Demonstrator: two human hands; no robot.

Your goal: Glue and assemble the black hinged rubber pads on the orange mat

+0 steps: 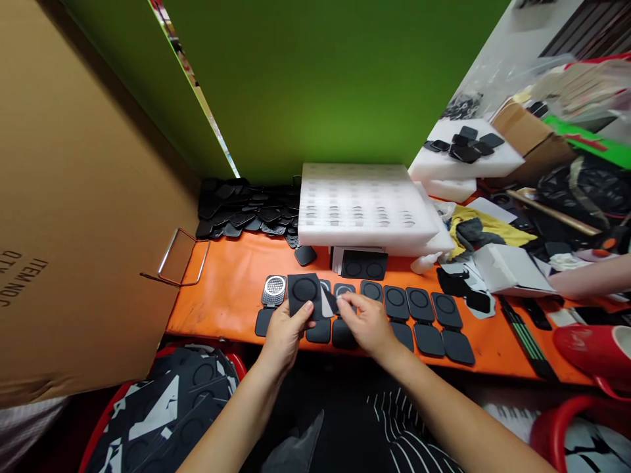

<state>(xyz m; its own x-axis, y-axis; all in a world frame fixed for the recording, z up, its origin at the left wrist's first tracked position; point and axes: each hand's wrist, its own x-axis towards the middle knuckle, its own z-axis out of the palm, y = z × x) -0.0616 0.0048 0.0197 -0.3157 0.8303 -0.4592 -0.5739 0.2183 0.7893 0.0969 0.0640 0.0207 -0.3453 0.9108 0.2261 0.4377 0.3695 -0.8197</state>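
Observation:
My left hand [288, 328] is closed on a black sheet [305, 292] marked with a ring, its thumb pressed on the front. Just to the right, my right hand [365, 320] pinches a black corner of the sheet, and a pale strip like backing [327, 303] shows between the two hands. Beneath them runs a row of hinged black two-panel pieces [419, 304], several with a ring on the upper panel. The piece at the left end has a bare round silver grid [275, 287]. My hands partly cover the middle pieces.
A heap of black panels [246, 207] lies at the back left of the orange table [227, 263]. White foam blocks [365, 203] stand behind the row. A cardboard box [83, 197] rises on the left; red tubs [98, 420] with sheet scraps sit below. Clutter fills the right.

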